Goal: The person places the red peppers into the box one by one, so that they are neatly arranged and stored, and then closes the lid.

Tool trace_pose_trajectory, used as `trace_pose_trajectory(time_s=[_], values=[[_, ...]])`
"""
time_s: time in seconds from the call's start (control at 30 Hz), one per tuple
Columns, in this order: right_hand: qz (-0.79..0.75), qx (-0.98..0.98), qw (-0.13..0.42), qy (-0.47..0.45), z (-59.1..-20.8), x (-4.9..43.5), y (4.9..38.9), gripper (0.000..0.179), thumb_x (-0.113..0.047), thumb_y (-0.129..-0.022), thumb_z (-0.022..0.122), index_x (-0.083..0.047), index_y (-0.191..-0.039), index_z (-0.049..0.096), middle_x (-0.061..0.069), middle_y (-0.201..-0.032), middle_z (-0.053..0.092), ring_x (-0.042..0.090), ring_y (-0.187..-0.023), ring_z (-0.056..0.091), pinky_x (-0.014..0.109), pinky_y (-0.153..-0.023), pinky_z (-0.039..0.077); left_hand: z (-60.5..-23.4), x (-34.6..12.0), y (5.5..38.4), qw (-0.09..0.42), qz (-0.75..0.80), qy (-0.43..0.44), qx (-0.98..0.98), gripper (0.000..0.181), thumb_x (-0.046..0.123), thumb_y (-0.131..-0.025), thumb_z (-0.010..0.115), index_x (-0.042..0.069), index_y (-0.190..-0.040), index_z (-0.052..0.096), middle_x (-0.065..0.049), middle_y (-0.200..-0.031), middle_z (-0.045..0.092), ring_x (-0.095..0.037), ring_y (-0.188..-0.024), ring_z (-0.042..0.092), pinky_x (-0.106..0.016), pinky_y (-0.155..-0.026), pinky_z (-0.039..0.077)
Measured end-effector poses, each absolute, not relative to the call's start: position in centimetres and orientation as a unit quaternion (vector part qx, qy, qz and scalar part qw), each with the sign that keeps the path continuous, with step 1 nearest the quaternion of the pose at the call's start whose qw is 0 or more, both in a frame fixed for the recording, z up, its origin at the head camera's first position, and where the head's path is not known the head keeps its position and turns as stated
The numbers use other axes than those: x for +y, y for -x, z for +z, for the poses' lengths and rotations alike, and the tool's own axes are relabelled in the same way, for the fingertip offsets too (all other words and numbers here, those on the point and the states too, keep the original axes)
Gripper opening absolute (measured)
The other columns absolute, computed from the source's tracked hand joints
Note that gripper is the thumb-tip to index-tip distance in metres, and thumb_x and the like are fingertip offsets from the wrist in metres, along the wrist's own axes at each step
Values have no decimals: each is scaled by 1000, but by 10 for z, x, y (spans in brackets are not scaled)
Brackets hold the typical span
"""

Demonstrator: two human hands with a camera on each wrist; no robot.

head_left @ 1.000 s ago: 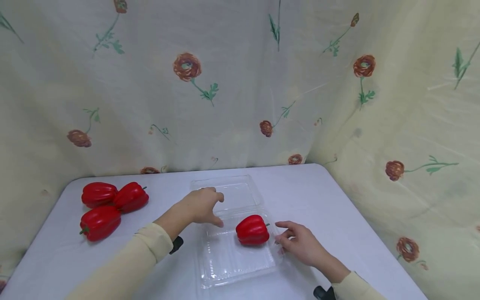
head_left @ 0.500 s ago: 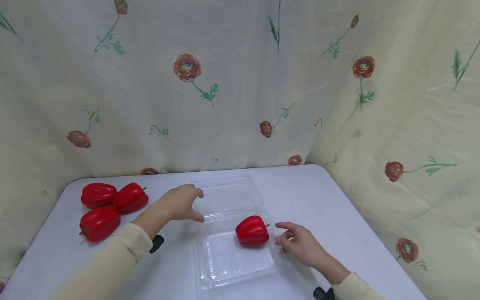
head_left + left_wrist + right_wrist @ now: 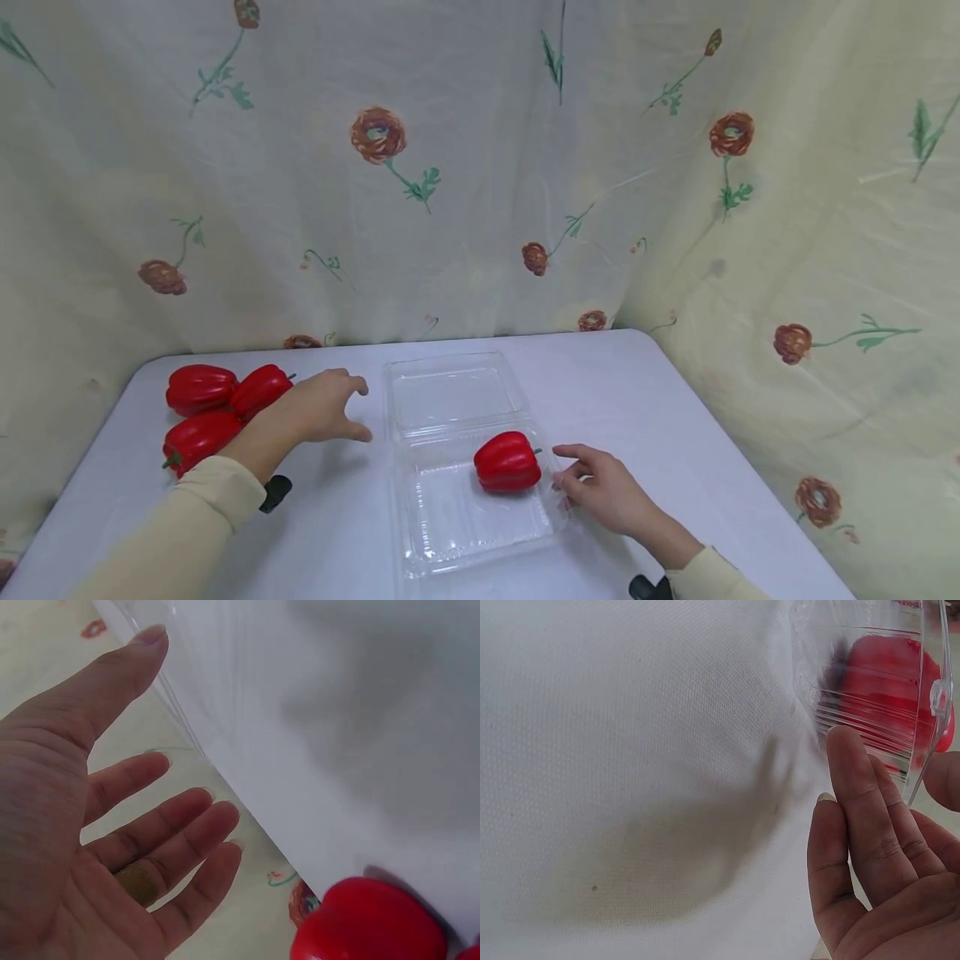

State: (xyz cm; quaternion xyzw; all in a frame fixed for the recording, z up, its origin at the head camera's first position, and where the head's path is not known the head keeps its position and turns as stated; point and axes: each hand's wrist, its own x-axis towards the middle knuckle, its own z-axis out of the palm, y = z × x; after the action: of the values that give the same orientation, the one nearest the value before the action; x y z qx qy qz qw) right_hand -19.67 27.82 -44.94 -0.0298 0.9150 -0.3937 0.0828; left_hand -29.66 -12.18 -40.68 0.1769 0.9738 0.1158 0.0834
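In the head view a clear plastic clamshell container [image 3: 450, 533] lies with its lid [image 3: 450, 392] folded back away from me. One red bell pepper [image 3: 507, 462] lies inside it, towards the right. My right hand [image 3: 603, 492] pinches the container's right rim between thumb and fingers, which the right wrist view shows close up. Over the table left of the container, my left hand [image 3: 322, 408] has its fingers spread apart and holds nothing. Beside its forearm are more red bell peppers [image 3: 201, 389], partly covered by the wrist; part of one pepper [image 3: 367, 922] shows in the left wrist view.
A white-covered table [image 3: 630, 392] carries everything. Behind it and along the right hangs a cream curtain [image 3: 465, 167] printed with flowers. Dark camera straps [image 3: 276, 493] sit at both wrists.
My left hand has moved left, from above the container to near the group of peppers. My right hand and the pepper in the container have stayed in place.
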Motion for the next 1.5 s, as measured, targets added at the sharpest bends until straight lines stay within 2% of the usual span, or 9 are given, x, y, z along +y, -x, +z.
trace_pose_trajectory(time_s=[0.43,0.77,1.07,1.5], values=[[-399,912,89,25,-449,279,196,46,-18,-93,69,-3,-135,56,2,-85,68,15,-71,64,28,-68,53,-413,-186,296,77,129,-158,976,83,42,-60,93,6,-127,60,-18,-120,61,-38,-110,56,-48,-72,58],[-408,908,88,36,-448,278,197,46,-17,-93,69,-2,-135,55,3,-86,69,17,-71,65,28,-67,53,-408,-242,283,52,152,-114,980,95,42,-56,95,-3,-129,55,-28,-118,58,-49,-108,53,-51,-62,58],[-416,905,87,33,-450,280,197,47,-16,-93,69,0,-135,54,4,-85,68,18,-71,66,28,-66,54,-410,-266,277,32,172,-110,978,90,39,-56,95,-5,-124,57,-26,-113,60,-47,-102,56,-49,-62,58],[-415,905,86,39,-451,279,197,46,-16,-94,68,0,-135,54,5,-86,68,18,-71,67,27,-66,53,-421,-280,274,66,151,-90,982,94,34,-51,98,-9,-123,56,-26,-107,60,-49,-100,54,-48,-60,58]])
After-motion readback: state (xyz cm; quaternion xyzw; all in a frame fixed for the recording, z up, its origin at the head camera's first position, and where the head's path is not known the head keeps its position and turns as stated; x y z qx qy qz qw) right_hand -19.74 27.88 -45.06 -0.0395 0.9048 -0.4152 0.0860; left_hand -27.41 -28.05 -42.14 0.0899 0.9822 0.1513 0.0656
